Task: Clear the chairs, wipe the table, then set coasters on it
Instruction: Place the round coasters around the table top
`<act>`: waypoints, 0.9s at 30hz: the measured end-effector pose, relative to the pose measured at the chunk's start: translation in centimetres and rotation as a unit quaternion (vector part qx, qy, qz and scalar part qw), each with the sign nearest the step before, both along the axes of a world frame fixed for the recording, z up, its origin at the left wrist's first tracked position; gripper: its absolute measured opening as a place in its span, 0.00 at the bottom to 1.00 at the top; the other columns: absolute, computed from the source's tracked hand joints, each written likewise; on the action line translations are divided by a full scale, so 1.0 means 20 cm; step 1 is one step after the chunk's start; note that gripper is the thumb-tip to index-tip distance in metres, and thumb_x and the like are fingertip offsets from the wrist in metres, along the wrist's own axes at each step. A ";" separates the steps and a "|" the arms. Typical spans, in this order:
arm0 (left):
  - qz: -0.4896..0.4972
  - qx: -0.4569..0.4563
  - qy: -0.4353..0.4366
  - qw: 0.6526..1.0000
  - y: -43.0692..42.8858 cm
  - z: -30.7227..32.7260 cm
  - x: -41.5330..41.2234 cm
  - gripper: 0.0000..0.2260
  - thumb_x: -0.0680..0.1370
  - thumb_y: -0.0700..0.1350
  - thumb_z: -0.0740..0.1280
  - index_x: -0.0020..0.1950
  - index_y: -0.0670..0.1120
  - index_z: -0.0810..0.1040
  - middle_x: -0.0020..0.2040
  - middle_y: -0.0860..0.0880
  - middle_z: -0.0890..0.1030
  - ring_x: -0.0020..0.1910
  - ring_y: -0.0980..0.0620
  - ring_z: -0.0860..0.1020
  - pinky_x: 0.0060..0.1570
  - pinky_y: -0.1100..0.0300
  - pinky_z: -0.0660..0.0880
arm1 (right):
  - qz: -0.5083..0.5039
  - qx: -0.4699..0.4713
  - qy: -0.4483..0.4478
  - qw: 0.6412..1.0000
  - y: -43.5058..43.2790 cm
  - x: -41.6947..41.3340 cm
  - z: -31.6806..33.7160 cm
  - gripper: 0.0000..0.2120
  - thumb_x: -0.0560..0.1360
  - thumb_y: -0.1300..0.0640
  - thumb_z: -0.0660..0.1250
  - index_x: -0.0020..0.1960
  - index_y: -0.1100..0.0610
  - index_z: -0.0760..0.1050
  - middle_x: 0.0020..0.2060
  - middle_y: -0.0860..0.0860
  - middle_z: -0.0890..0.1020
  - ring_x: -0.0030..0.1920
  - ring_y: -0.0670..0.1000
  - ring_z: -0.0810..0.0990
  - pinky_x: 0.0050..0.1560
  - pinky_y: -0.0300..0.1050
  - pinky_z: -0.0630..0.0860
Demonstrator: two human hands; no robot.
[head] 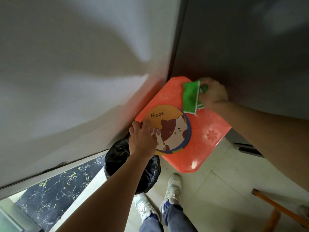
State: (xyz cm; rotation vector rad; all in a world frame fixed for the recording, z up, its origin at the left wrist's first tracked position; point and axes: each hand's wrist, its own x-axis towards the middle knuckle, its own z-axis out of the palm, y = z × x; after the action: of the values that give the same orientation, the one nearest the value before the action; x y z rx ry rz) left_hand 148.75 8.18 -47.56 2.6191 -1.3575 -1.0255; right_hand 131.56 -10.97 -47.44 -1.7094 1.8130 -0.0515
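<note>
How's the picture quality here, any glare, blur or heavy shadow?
Head view: wide-angle bending curves the wall edges; soft shadows fall across it. A glare spot sits on the orange stool near its front corner. The right hand with the green cloth looks slightly motion-blurred; the cat coaster reads sharp.

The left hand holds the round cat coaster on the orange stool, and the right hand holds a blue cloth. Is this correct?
Not quite: the head view shows a green cloth, not blue, in the right hand. The left hand does hold the round cat coaster on the orange stool.
</note>
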 end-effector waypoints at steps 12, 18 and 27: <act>0.186 -0.021 -0.006 0.982 -0.05 -0.09 -0.02 0.30 0.72 0.52 0.73 0.68 0.45 0.65 0.65 0.43 0.70 0.63 0.41 0.69 0.58 0.45 0.73 | 0.085 -0.152 0.017 0.985 0.21 0.02 0.08 0.16 0.74 0.57 0.67 0.62 0.54 0.75 0.62 0.58 0.73 0.61 0.60 0.71 0.56 0.53 0.72; 0.343 0.003 0.100 0.934 -0.06 -0.12 -0.03 0.21 0.67 0.45 0.74 0.57 0.44 0.74 0.57 0.44 0.77 0.57 0.41 0.77 0.56 0.45 0.77 | -0.135 0.169 -0.084 0.973 0.65 0.03 -0.06 0.23 0.69 0.47 0.74 0.59 0.58 0.75 0.51 0.54 0.81 0.50 0.57 0.79 0.44 0.47 0.75; 0.334 0.047 0.319 0.886 0.22 0.03 -0.07 0.10 0.73 0.35 0.66 0.53 0.43 0.79 0.49 0.43 0.83 0.48 0.43 0.80 0.46 0.51 0.78 | -0.222 0.273 -0.162 0.922 0.87 -0.02 0.06 0.07 0.71 0.59 0.74 0.46 0.57 0.77 0.44 0.55 0.82 0.47 0.57 0.80 0.49 0.50 0.79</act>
State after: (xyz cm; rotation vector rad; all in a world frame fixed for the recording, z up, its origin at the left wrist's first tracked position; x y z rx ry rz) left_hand 147.33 12.59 -46.98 2.1704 -0.2404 -1.5953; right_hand 131.12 6.41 -46.17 -0.8307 1.7153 -0.0139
